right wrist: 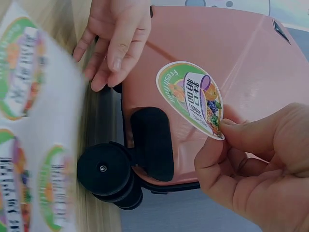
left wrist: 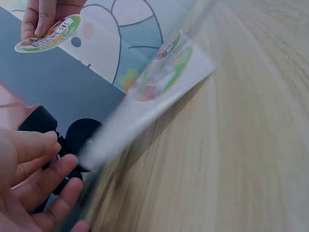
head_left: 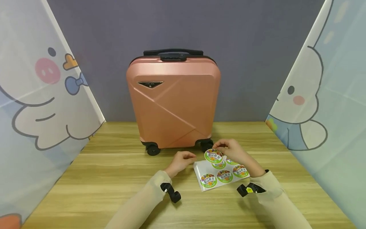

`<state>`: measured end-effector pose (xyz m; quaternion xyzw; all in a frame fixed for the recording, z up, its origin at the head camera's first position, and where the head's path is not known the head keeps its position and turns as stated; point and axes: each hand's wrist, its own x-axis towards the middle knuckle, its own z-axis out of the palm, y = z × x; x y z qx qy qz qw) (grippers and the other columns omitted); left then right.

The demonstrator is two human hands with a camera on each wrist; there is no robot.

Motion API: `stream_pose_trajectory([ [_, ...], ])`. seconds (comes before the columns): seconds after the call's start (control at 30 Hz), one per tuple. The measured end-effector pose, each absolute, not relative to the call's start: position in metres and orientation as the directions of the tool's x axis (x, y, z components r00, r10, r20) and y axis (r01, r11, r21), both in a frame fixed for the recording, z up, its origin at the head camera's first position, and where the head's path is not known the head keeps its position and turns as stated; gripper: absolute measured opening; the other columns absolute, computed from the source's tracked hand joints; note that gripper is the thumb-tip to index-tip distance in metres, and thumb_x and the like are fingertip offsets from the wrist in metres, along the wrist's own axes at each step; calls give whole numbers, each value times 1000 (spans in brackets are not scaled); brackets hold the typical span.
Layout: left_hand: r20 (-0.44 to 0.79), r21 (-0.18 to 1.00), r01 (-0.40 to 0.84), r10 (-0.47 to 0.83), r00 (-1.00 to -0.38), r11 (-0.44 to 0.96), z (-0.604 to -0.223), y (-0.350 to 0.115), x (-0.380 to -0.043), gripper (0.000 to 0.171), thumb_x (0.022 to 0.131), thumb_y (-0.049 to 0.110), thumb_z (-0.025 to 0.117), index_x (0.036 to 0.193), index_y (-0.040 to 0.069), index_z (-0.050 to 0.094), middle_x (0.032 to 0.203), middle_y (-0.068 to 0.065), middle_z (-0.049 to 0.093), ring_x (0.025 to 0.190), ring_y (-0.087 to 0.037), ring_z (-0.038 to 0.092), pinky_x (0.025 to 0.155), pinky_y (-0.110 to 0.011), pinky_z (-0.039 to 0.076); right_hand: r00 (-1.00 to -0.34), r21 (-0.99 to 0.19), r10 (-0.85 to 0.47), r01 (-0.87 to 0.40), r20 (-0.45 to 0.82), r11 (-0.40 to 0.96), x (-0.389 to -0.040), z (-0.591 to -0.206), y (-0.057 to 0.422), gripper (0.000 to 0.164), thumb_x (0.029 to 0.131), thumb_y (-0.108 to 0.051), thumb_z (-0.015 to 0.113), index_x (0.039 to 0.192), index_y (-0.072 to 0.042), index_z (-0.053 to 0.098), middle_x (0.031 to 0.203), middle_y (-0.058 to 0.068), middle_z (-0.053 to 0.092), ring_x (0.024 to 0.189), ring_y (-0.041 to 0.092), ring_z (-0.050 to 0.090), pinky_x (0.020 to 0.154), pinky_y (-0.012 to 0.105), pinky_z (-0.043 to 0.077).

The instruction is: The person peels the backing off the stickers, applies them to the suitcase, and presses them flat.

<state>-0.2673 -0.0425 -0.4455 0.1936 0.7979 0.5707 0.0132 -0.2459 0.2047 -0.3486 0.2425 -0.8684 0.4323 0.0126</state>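
Observation:
My right hand (head_left: 232, 150) pinches a round fruit sticker (right wrist: 190, 99) by its edge, between thumb and fingers. The sticker has a green and white rim, fruit pictures and a dark-lettered band. Below it is a white sticker sheet (head_left: 204, 168) bearing several more such stickers, blurred in both wrist views. Loosely bent, the fingers of my left hand (head_left: 180, 163) lie close to the sheet's left corner with nothing gripped. In the left wrist view, the left hand's fingertips (left wrist: 69, 164) are near the sheet's edge; whether they touch it I cannot tell.
A pink hard-shell suitcase (head_left: 174, 105) stands upright behind the hands, with black wheels (head_left: 152, 149) and a black top handle (head_left: 173, 52). Wood-grain table (head_left: 114, 190) lies underneath. Cartoon-printed panels (head_left: 48, 105) flank both sides, and a grey wall (head_left: 243, 63) is at the back.

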Motion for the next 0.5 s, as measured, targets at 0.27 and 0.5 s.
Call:
stream_pose_trajectory([
  [0.27,226,946,288,335,-915,150,-438,-39,-262,26,96,9,66,115,-9,67,114,-21,69,101,-24,67,90,-36,53,-884,-764,-412,-420,221,490,-246,-345,200,12,96,4,59,99,5,71,92,13,70,72,21,64,61,34,58],
  [0.5,213,977,207,332,-919,-55,-424,-30,-253,25,100,10,61,115,-10,66,106,-19,71,105,-37,66,94,-45,53,-882,-760,-412,-425,226,492,-250,-346,194,13,96,4,59,99,5,71,89,11,70,69,19,62,60,30,55],
])
